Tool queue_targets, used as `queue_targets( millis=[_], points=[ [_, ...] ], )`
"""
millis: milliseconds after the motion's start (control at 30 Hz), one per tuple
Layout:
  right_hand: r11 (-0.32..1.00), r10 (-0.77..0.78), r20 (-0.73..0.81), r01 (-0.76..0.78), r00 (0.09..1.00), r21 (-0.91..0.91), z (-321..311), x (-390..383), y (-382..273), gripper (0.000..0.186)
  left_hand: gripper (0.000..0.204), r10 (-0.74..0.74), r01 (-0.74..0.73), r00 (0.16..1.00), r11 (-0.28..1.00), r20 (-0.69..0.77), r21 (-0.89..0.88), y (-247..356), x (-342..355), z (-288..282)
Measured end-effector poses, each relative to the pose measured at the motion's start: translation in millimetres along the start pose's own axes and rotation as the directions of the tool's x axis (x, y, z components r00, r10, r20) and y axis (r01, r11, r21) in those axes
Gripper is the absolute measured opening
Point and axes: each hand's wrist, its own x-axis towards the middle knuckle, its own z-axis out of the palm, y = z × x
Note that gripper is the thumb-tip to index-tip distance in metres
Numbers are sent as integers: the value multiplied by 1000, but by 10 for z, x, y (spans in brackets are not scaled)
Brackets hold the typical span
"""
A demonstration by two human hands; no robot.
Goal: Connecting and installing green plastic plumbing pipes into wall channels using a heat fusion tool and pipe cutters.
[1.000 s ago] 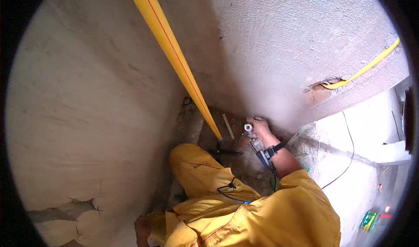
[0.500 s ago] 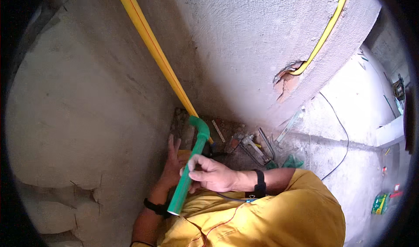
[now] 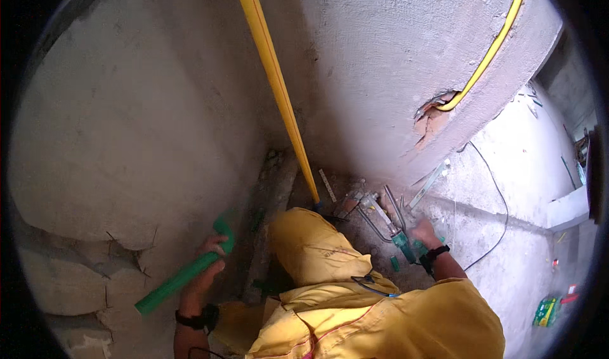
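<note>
My left hand (image 3: 209,257) is wrapped round a green plastic pipe (image 3: 174,287) with a green elbow fitting (image 3: 224,232) at its upper end. It holds the pipe at a slant beside the left wall, a little blurred. On the floor to the right lies a green-handled tool (image 3: 401,241) with a metal head and bent metal legs, which looks like a pipe welding iron. Right beside its handle is my right hand (image 3: 426,233), reaching down. Its fingers are small and partly hidden, so a grip cannot be made out. A short green piece (image 3: 394,263) lies near the handle.
A yellow pipe (image 3: 279,86) slants down into the corner by my knee (image 3: 307,238). Another yellow pipe (image 3: 491,51) enters a broken hole in the wall. A folding rule piece (image 3: 326,186), a flat strip (image 3: 428,185) and a black cable (image 3: 498,200) lie on the floor.
The green pipe with its elbow has swung left and down, now in my left hand. My right hand has let go of it and moved right, down to the green-handled tool.
</note>
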Motion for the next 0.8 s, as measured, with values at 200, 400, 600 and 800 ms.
queue_targets(
  millis=[200,400,600,800],
  points=[
    [991,14,245,18,970,-131,882,-157,847,53,22,-358,357,934,933,-16,-38,265,-513,28],
    [996,45,257,-24,965,-83,1183,106,1231,50,28,-509,446,843,842,173,303,-123,-693,483],
    [780,65,39,-75,997,621,1164,-728,990,18,32,-260,291,955,916,-142,278,-567,-708,1057],
    [734,164,-389,151,907,662,-666,-1591,873,5,39,-59,148,940,958,-335,247,-1213,-625,1493]
  ],
)
